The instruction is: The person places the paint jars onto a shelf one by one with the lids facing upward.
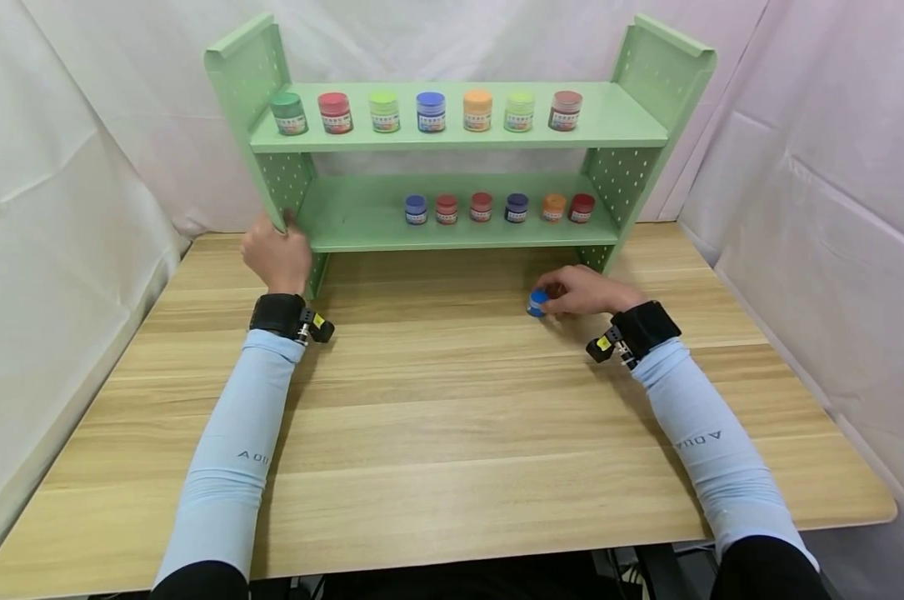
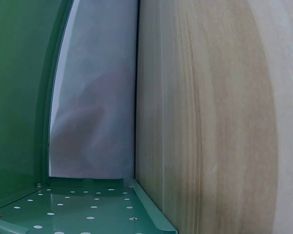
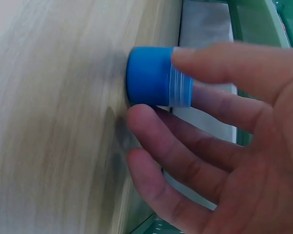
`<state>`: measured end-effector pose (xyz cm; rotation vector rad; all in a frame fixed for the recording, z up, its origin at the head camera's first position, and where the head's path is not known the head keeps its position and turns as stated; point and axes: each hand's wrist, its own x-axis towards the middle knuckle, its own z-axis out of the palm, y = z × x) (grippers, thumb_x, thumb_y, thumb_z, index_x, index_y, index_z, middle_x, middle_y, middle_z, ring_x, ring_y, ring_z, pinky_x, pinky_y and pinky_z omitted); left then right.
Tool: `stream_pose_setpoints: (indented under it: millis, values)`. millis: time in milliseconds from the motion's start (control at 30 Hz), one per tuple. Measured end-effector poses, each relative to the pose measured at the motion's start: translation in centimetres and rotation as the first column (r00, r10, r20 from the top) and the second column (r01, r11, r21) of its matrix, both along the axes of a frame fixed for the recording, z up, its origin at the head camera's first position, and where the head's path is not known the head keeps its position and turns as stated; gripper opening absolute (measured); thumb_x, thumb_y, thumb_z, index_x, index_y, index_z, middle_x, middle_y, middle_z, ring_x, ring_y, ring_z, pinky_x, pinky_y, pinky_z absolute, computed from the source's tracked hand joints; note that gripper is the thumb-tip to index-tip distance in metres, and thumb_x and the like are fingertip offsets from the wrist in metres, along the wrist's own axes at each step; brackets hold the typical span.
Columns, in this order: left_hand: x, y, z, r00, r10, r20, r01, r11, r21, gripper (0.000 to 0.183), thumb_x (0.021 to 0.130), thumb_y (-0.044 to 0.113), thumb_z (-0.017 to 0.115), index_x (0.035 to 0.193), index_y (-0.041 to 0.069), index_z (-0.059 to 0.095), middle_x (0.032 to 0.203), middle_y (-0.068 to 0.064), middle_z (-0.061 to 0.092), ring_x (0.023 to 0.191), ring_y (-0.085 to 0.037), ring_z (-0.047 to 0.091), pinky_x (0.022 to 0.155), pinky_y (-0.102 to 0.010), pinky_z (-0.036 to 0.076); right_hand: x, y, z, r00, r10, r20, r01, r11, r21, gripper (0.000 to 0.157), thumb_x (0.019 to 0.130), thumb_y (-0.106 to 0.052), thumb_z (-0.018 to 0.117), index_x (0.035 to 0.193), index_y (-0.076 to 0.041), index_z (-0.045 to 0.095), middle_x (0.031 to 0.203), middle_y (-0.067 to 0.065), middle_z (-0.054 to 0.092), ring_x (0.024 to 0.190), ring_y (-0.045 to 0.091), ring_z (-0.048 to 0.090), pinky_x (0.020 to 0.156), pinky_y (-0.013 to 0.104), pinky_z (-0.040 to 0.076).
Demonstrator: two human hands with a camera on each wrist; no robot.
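Observation:
My right hand [image 1: 582, 290] pinches a small blue paint jar [image 1: 537, 302] between thumb and fingers, low over the table in front of the shelf's right end. In the right wrist view the thumb lies on the side of this blue jar [image 3: 149, 75], and two fingers spread below it. At the other end, my left hand [image 1: 277, 254] grips the front edge of the left side panel of a green two-tier shelf [image 1: 452, 143]. That hand is out of its own wrist view, which shows the perforated side panel [image 2: 88, 209].
On the upper tier stand several larger paint jars, among them a green one [image 1: 289, 114] and an orange one [image 1: 477, 111]. Several smaller jars, such as a dark blue one [image 1: 516, 208], line the lower tier. White cloth [image 1: 54, 167] hangs around the wooden table [image 1: 452, 417].

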<state>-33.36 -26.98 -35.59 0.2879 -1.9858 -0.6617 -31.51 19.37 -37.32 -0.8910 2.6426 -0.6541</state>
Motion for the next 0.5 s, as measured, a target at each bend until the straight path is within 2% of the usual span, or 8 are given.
stream_pose_setpoints:
  millis: [133,233,367,500]
  values:
    - [-0.01,-0.07,-0.03,1.0,-0.004,0.008,0.004,1.0,0.001,0.03,0.093,0.021,0.054,0.067,0.007,0.056,0.062,-0.008,0.058,0.056,-0.019,0.039,0.056,-0.031,0.027,-0.05,0.01,-0.13,0.999,0.002,0.036,-0.001,1.0,-0.025,0.039,0.091,-0.014,0.063,0.127,-0.001,0.058,0.089,0.008,0.064,0.069,0.022,0.061,0.063,0.032,0.046]
    - [0.03,-0.13,0.01,1.0,-0.012,0.016,0.012,1.0,0.003,0.027,0.094,0.022,0.053,0.079,0.003,0.067,0.075,-0.011,0.068,0.058,-0.021,0.047,0.057,-0.033,0.031,-0.2,0.03,-0.27,1.0,0.008,0.014,-0.008,1.0,-0.02,0.041,0.089,-0.01,0.063,0.129,-0.001,0.057,0.093,0.008,0.064,0.072,0.022,0.061,0.065,0.033,0.046]
    - [0.1,-0.16,0.08,1.0,-0.018,0.015,0.018,1.0,0.007,0.027,0.093,0.023,0.054,0.087,0.003,0.07,0.083,-0.011,0.07,0.063,-0.025,0.056,0.06,-0.039,0.036,-0.46,-0.1,-0.57,0.997,-0.029,-0.071,0.029,0.999,0.012,0.042,0.088,-0.021,0.067,0.126,-0.005,0.059,0.099,0.004,0.063,0.081,0.018,0.058,0.073,0.034,0.044]
    - [0.1,-0.07,0.1,1.0,-0.019,0.009,0.018,1.0,0.005,0.027,0.093,0.022,0.054,0.079,0.003,0.066,0.074,-0.012,0.067,0.061,-0.024,0.052,0.058,-0.037,0.034,-0.48,-0.33,-0.65,0.991,-0.107,-0.082,0.108,0.994,0.0,0.04,0.086,-0.034,0.068,0.116,-0.008,0.063,0.087,0.001,0.064,0.072,0.016,0.06,0.069,0.033,0.045]
